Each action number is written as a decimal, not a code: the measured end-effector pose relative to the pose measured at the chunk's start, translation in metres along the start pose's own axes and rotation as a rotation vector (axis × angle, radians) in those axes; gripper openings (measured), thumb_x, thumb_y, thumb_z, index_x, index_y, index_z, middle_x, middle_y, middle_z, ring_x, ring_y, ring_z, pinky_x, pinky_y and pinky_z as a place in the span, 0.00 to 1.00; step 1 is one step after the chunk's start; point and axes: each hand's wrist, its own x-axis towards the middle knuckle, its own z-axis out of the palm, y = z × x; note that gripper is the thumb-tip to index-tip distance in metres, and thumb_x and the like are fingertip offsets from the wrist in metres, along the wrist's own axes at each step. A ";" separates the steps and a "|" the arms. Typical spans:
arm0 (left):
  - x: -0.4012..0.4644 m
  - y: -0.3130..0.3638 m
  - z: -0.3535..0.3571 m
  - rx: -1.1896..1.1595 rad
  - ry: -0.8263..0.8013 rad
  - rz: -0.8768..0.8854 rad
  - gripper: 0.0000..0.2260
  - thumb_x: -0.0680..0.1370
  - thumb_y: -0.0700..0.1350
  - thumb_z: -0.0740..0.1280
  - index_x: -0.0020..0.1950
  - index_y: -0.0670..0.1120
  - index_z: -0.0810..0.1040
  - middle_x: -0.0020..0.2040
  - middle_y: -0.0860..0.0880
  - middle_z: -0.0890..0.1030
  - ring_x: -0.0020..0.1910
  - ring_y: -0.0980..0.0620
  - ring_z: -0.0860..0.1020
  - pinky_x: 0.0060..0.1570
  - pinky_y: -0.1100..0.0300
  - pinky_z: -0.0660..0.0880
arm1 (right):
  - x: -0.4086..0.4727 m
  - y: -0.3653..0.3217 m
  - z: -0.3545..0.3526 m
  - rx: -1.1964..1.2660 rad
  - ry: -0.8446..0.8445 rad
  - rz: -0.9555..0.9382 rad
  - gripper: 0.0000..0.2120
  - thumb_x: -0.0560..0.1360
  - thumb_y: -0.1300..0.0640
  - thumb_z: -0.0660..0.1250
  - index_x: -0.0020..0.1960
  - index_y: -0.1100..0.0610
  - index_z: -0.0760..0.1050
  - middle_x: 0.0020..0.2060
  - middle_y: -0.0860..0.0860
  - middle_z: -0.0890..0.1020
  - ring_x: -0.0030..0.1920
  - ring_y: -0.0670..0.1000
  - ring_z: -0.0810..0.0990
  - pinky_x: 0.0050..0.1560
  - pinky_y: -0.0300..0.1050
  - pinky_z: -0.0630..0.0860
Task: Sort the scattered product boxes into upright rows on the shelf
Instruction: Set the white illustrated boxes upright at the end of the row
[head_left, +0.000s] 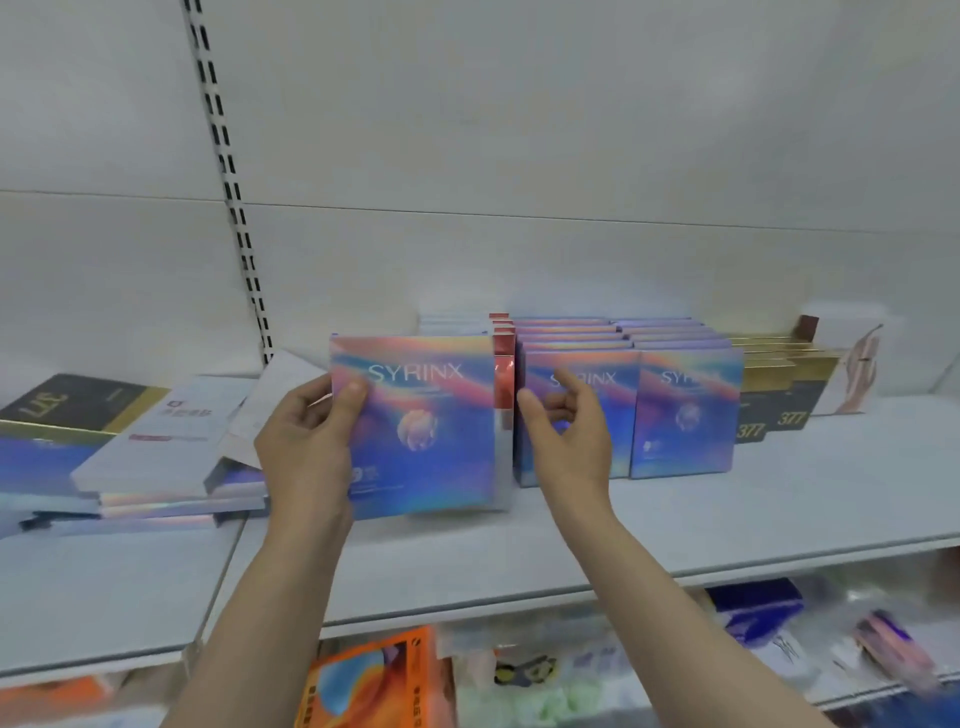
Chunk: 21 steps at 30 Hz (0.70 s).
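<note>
My left hand (306, 447) grips an iridescent blue-pink SYRINX box (426, 431) by its left edge, upright, just above the white shelf (675, 525). My right hand (566, 426) hovers beside the box's right edge with fingers loosely curled, holding nothing. Behind it stand two upright rows of SYRINX boxes (685, 410), and a row of red boxes (503, 379) shows behind the held box. To the left, a scattered flat pile of boxes (156, 452) lies on the shelf.
Rows of black-and-gold boxes (779, 395) stand to the right, then a white box with a pink figure (852, 369). A slotted upright rail (228, 176) runs up the back wall. Below the shelf lie orange and blue packages (374, 680).
</note>
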 end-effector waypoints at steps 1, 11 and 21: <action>-0.003 -0.002 0.009 -0.005 -0.015 -0.010 0.09 0.73 0.46 0.74 0.52 0.47 0.82 0.40 0.54 0.86 0.37 0.59 0.82 0.36 0.67 0.78 | 0.002 -0.006 -0.002 0.100 -0.067 0.034 0.19 0.75 0.49 0.73 0.64 0.49 0.75 0.49 0.45 0.81 0.47 0.38 0.79 0.47 0.28 0.74; -0.017 -0.026 0.056 0.396 -0.138 0.188 0.26 0.70 0.51 0.77 0.66 0.53 0.73 0.61 0.55 0.77 0.61 0.57 0.75 0.57 0.64 0.73 | 0.051 0.002 -0.073 0.441 -0.223 0.142 0.06 0.76 0.64 0.69 0.52 0.58 0.80 0.52 0.59 0.84 0.52 0.57 0.82 0.57 0.56 0.78; -0.011 -0.069 0.064 0.551 -0.103 0.045 0.26 0.66 0.49 0.79 0.60 0.47 0.75 0.55 0.50 0.80 0.52 0.49 0.80 0.52 0.50 0.79 | 0.070 0.058 -0.095 0.235 -0.144 0.126 0.11 0.77 0.57 0.70 0.52 0.66 0.77 0.45 0.57 0.82 0.47 0.54 0.79 0.52 0.56 0.75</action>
